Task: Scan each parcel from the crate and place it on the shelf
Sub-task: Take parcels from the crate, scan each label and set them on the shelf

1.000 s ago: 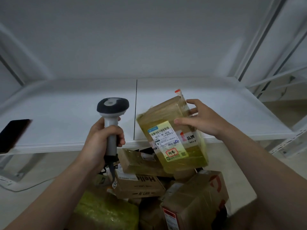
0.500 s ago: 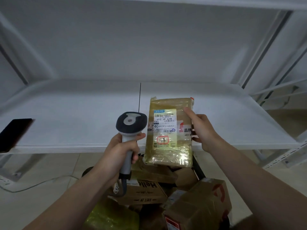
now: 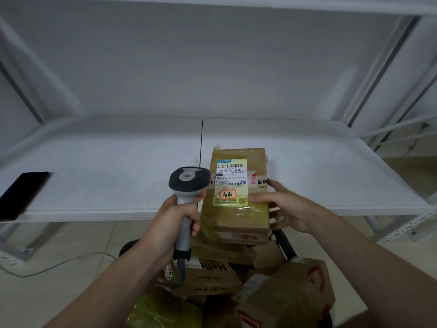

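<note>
Left hand [image 3: 173, 223] wraps its fingers round the scanner [image 3: 188, 185] handle, head just beside the label. Right hand [image 3: 287, 207] clamps the taped parcel [image 3: 238, 192] by its right edge, label up, above the crate's boxes [image 3: 212, 278] at the shelf [image 3: 118, 176] front.

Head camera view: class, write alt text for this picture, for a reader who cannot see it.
A person's right hand holds a tape-wrapped brown parcel, label up, while the left hand grips a barcode scanner beside it, before a white shelf. A dark phone lies at the shelf's left end; more parcels are piled below.
</note>
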A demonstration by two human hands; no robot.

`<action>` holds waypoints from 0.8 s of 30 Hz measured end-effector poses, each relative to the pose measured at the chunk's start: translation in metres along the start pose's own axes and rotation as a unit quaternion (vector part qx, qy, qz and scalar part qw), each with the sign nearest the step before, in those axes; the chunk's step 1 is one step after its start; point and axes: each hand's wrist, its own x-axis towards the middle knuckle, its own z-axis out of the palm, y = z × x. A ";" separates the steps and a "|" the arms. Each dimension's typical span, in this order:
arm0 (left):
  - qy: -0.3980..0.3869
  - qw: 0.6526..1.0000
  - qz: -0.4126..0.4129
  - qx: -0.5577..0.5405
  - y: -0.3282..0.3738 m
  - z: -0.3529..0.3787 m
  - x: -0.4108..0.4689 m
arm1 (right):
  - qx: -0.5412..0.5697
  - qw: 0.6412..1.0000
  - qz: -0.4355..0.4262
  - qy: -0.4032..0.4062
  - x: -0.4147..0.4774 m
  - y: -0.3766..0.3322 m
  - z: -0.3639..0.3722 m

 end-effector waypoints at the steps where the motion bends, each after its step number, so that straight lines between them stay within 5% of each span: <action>1: 0.002 1.000 0.003 0.002 0.002 0.000 0.001 | -0.004 1.000 0.010 -0.003 -0.006 -0.001 0.001; 11: -0.095 0.990 0.106 0.011 0.016 0.002 -0.012 | 0.012 0.987 -0.114 0.114 -0.022 -0.030 -0.019; 15: -0.165 0.984 0.070 0.014 0.015 0.005 -0.014 | 0.037 0.964 -0.199 0.174 -0.015 -0.041 -0.020; 24: -0.170 0.983 0.059 -0.048 0.008 0.015 -0.016 | -0.009 0.948 -0.278 0.157 0.000 -0.047 -0.002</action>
